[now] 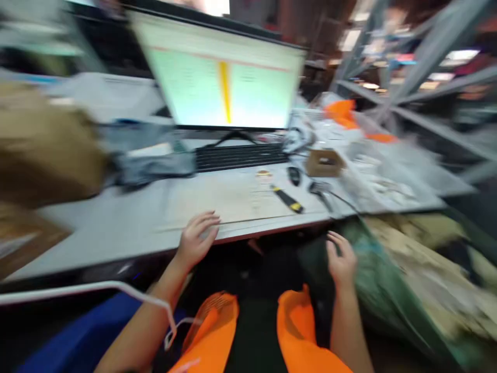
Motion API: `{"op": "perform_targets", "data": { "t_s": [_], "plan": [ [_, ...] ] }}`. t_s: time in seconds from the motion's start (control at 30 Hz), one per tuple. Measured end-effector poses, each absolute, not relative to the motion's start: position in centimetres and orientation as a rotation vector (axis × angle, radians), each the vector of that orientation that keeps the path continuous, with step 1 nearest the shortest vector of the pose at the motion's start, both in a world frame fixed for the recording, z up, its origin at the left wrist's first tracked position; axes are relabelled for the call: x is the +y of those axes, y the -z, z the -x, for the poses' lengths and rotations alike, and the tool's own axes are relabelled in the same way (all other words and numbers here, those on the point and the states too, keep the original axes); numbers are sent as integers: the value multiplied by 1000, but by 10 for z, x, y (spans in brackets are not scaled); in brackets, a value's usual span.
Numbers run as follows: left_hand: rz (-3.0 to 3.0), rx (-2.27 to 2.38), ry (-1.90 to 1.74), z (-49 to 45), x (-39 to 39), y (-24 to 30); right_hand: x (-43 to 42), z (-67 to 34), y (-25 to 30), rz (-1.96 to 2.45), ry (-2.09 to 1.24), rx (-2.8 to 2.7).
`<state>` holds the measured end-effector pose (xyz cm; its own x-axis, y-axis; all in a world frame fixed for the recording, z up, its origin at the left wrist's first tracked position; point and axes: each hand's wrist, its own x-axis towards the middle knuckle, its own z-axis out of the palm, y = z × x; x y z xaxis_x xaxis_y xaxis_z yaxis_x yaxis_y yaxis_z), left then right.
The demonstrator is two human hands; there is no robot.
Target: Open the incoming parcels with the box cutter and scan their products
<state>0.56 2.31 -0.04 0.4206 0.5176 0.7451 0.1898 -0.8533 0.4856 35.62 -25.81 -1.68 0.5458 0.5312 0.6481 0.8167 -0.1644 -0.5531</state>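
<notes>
At the front edge of the white desk, my left hand hovers or rests with fingers apart, holding nothing. Beside it lies a flat beige board or sheet. My right hand hangs just off the desk edge, loosely curled with thumb and fingers apart and nothing between them. A black and yellow box cutter lies on the desk between the hands, farther back. Close to it are a black mouse and a dark handheld device with a cable, possibly a scanner.
A monitor stands behind a black keyboard. Brown packages and a grey plastic bag crowd the left. To the right are a small cardboard box, a clear tray and a green sack. A white cable crosses my left arm.
</notes>
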Motion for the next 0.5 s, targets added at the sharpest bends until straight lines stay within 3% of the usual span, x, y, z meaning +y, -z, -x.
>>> {"op": "perform_targets", "data": {
  "t_s": [0.17,0.37,0.5],
  "plan": [
    [-2262,1452,-1999,129,67,-41,-191,-366,30,1637,361,-1299],
    [-2057,1949,-2141,244,65,-85,-153,-360,33,1546,377,-1332],
    [-1606,2288,-2243,333,55,-97,-146,-368,47,1578,416,-1248]
  ]
}}
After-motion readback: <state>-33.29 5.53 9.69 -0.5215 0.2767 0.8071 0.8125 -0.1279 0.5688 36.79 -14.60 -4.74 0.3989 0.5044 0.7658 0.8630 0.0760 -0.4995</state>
